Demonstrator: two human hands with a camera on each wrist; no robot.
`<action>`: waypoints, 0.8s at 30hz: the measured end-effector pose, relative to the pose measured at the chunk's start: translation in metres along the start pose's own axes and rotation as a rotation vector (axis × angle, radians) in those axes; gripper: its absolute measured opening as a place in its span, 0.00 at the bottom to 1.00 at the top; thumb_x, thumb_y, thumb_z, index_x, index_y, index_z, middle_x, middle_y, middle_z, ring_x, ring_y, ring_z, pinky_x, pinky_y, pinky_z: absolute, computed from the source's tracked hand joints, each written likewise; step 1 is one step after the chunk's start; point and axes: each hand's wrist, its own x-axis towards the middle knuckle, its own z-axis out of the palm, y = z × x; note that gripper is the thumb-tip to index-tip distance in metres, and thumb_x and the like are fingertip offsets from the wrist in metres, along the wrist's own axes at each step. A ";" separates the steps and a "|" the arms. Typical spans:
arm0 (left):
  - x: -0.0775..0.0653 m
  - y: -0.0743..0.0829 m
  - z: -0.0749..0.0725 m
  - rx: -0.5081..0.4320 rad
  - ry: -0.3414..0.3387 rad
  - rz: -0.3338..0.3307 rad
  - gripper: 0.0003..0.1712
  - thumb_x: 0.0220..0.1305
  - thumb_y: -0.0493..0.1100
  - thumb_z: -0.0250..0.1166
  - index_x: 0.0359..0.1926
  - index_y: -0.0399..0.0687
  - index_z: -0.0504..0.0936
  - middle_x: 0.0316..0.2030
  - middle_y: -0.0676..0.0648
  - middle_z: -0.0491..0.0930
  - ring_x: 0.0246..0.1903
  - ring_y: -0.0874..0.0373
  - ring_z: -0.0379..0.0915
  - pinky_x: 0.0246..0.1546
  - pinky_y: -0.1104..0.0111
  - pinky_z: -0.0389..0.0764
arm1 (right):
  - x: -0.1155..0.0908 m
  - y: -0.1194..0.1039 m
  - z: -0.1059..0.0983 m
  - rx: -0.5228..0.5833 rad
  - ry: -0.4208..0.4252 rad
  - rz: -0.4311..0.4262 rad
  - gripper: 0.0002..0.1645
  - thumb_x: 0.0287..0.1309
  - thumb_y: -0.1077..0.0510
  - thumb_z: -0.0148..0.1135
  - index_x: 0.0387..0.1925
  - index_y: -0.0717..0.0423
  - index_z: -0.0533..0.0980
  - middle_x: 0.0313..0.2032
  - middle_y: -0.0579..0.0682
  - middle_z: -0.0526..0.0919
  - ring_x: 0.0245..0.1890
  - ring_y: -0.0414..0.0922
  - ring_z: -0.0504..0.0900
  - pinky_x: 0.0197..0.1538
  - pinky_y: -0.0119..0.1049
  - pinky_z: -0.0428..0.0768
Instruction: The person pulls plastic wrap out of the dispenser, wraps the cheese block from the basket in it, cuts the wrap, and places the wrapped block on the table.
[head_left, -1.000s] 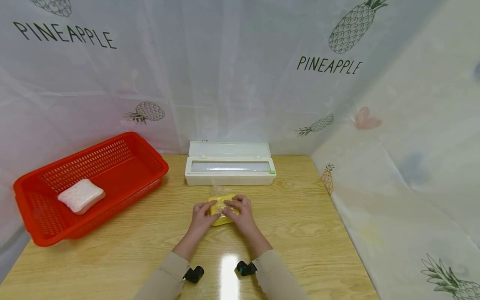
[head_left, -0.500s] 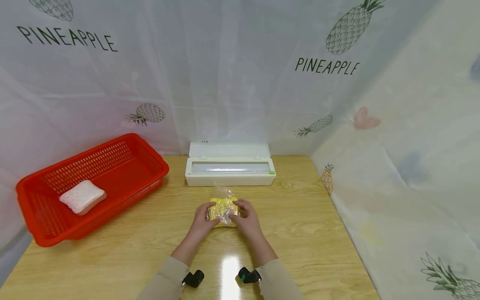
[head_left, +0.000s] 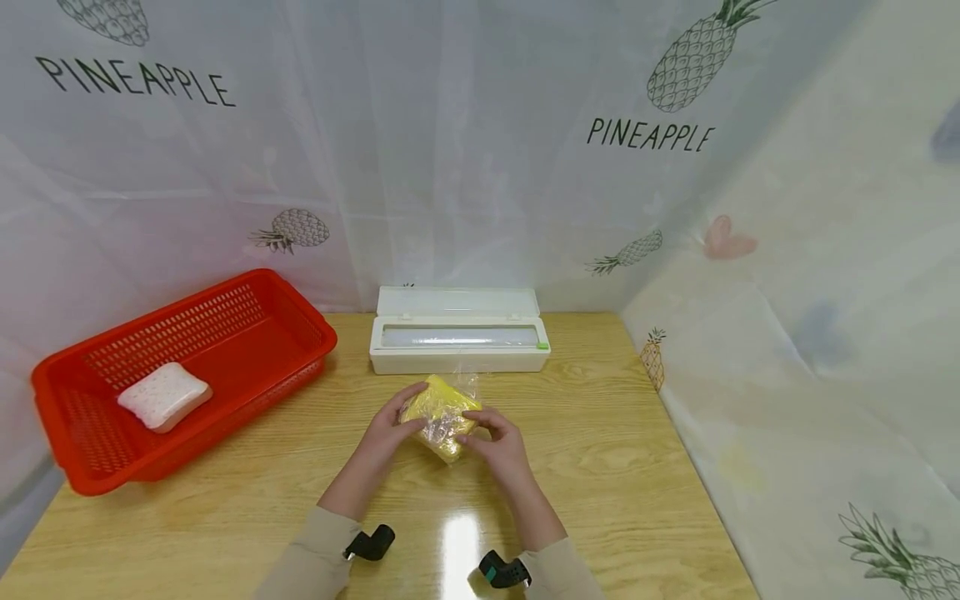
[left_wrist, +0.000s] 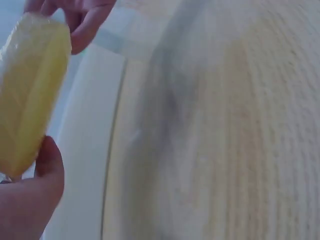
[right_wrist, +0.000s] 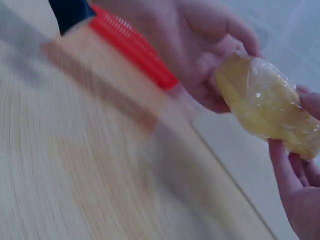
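Note:
A yellow block [head_left: 442, 412], roughly slice-shaped and wrapped in crinkled clear cling film, is held between both hands over the table, turned at an angle. My left hand [head_left: 381, 433] grips its left end between thumb and fingers. At the right end, my right hand [head_left: 501, 448] pinches the block and its film. A loose flap of film [head_left: 468, 383] sticks up from the back. In the right wrist view the wrapped block [right_wrist: 265, 102] spans the gap between the two hands. The left wrist view shows the block [left_wrist: 35, 85] edge-on, apart from the table.
Behind the hands stands a white cling film dispenser [head_left: 461, 361], lid [head_left: 457, 300] raised, with a green slider [head_left: 542, 346] at its right. A red basket [head_left: 300, 367] at the left holds a pale, speckled block [head_left: 165, 395]. A printed curtain [head_left: 465, 167] borders the wooden table [head_left: 615, 467].
The yellow block has been turned from lying square to a slanted position and raised at its left side. My left hand has shifted left and the right hand slightly right, both still holding it.

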 end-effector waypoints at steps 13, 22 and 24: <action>-0.022 0.013 0.020 -0.130 -0.077 0.030 0.36 0.71 0.35 0.55 0.75 0.49 0.52 0.71 0.35 0.50 0.65 0.36 0.57 0.63 0.45 0.62 | -0.001 -0.019 0.020 0.155 0.286 -0.138 0.19 0.48 0.71 0.72 0.45 0.68 0.80 0.47 0.50 0.67 0.55 0.46 0.67 0.49 0.32 0.79; -0.021 0.008 0.031 -0.022 -0.018 0.020 0.34 0.69 0.37 0.60 0.73 0.52 0.60 0.74 0.38 0.46 0.64 0.42 0.59 0.58 0.49 0.70 | -0.003 -0.001 0.037 0.167 0.221 -0.141 0.19 0.52 0.67 0.71 0.47 0.67 0.80 0.57 0.52 0.63 0.64 0.49 0.61 0.55 0.36 0.75; -0.014 0.010 0.025 -0.019 0.045 0.033 0.32 0.68 0.36 0.61 0.70 0.48 0.63 0.74 0.43 0.49 0.56 0.49 0.66 0.55 0.53 0.73 | -0.007 0.001 0.039 0.165 0.146 -0.132 0.19 0.53 0.69 0.70 0.48 0.70 0.79 0.61 0.57 0.63 0.64 0.54 0.63 0.56 0.39 0.76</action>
